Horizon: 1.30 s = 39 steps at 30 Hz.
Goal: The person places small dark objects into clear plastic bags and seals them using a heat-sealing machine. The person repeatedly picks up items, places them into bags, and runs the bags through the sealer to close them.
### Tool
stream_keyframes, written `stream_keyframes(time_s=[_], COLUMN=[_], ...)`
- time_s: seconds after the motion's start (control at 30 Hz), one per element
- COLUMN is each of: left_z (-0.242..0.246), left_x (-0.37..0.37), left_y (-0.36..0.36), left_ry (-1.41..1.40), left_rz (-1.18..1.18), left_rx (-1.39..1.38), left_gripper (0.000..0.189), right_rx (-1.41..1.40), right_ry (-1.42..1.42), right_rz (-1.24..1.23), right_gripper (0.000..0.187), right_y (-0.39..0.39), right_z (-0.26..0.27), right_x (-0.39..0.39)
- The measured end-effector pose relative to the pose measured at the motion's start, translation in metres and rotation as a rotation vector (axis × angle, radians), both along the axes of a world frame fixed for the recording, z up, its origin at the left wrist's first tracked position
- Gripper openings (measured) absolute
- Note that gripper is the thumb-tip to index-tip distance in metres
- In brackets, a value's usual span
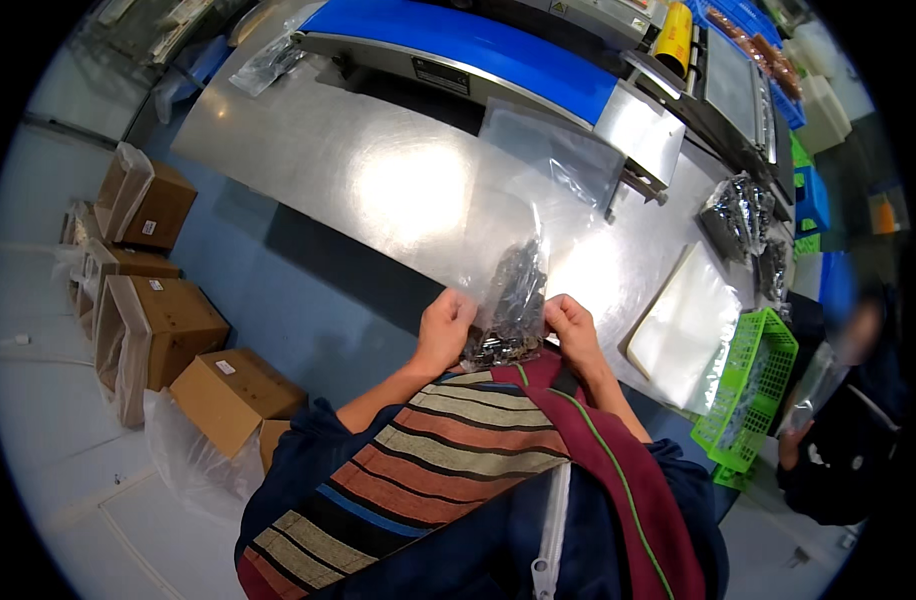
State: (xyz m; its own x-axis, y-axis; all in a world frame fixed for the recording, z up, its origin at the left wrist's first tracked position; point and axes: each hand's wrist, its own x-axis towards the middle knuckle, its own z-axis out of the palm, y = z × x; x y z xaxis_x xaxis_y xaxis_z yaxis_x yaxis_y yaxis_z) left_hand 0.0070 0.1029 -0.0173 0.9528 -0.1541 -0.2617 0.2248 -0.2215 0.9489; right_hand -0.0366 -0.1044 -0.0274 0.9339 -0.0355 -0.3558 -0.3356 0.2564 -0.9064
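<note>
Between my two hands, at the near edge of the metal table (308,161), is a clear plastic bag with dark contents (519,289). My left hand (448,322) pinches its left side, fingers curled. My right hand (572,319) grips the bag's right side in the same way. The dark pieces lie along the bag's right half and near end; what they are I cannot tell. Flat clear bags (551,154) lie beyond, by the conveyor's end. To the right is a stack of empty clear bags (683,330).
A blue conveyor belt (458,45) runs along the far side. Filled dark bags (737,214) and a green plastic basket (750,386) are at the right. Another person (833,450) stands beyond the basket. Several cardboard boxes (176,315) sit on the floor at the left.
</note>
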Motion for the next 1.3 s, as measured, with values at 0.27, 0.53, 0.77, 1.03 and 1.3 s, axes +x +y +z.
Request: stream_keyframes(time_s=[0.27,0.53,0.77,1.03,1.3], left_z=[-0.071,-0.065,-0.073,-0.040,-0.059], left_x=[0.004,0.021,0.041,0.067,0.038], left_y=[0.027,-0.004,-0.026,-0.011,-0.024], left_ry=[-0.043,0.525,0.539,0.823,0.314], left_rz=[-0.171,-0.048,0.022,-0.090,-0.025], left_rx=[0.083,-0.341,-0.556,-0.885,-0.496], left_gripper=[0.013,0.017,0.026,0.046,0.008], right_rx=[-0.048,0.146,-0.092,-0.438,-0.250], right_ry=[0.139,0.283,0.152,0.000,-0.070], right_rz=[0.150,-0.004,0.003,0.170,-0.053], right_gripper=[0.013,0.013,0.014,0.020,0.014], right_y=[0.004,0.006,-0.012,-0.044,-0.038], right_z=[-0.015,-0.008,-0.006,-0.044,-0.010], right_x=[-0.003,0.022,0.062,0.055,0.039])
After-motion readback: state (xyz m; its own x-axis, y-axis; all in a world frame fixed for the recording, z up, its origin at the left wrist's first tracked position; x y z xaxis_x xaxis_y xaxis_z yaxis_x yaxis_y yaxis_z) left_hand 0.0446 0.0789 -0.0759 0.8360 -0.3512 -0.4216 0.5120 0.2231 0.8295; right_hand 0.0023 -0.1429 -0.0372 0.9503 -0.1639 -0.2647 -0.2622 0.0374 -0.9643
